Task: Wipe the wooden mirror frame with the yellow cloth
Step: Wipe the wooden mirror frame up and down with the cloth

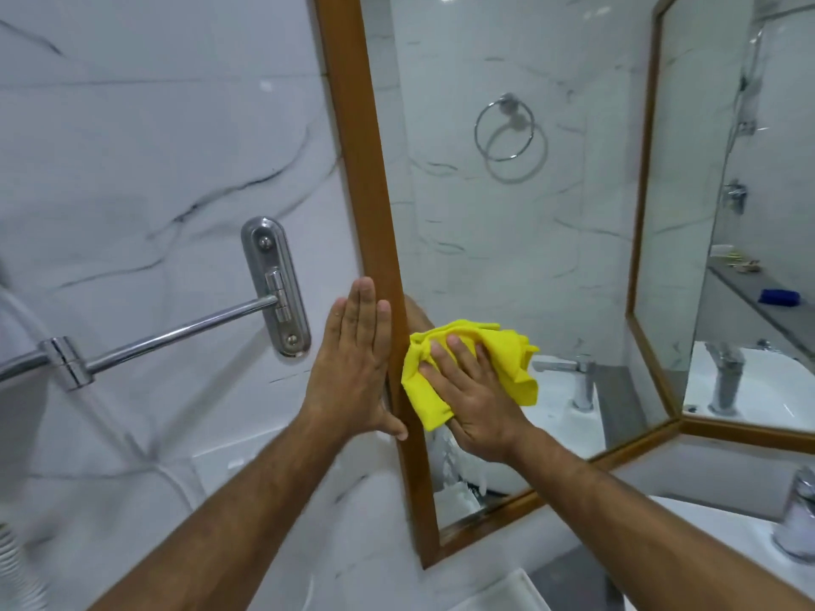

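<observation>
We have our right hand (474, 390) spread flat, pressing the yellow cloth (476, 368) on the mirror glass just beside the wooden mirror frame (375, 222), while our left hand (353, 359), fingers straight together, braces the frame's outer edge. Next, we judge, the cloth must slide onto the wood.

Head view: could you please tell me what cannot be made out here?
All in the head view:
Top of the frame: cut off by the picture's upper edge.
Strip of the frame beside the left hand: partly hidden by that hand.
Middle of the cloth: covered by the right hand; whether the cloth touches wood is unclear.
Small items on the reflected shelf: too small and blurred.
</observation>
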{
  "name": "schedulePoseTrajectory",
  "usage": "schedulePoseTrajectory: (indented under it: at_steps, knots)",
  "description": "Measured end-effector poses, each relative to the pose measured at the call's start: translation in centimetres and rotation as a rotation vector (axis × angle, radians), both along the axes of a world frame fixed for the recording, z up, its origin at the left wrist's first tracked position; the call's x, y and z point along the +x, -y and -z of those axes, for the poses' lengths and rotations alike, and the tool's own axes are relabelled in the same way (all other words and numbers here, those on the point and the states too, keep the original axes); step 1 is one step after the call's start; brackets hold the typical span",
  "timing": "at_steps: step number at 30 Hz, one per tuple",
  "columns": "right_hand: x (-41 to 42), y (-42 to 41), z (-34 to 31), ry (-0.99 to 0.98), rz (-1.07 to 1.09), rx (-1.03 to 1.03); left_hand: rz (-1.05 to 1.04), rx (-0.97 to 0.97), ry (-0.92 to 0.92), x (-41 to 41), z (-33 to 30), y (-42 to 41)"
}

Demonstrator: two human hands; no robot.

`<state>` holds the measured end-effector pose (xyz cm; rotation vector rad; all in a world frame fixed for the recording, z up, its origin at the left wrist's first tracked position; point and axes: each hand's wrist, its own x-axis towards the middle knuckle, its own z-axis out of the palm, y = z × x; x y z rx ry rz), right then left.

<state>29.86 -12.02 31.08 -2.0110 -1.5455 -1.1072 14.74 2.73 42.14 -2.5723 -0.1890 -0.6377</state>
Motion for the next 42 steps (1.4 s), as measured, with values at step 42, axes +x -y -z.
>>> schedulePoseTrajectory:
  at_steps: [42]
  knots:
    - [-3.3,4.6,22.4,-0.461,-0.18,-0.452,0.12,-0.1,-0.01,1.6,13.7,-2.0]
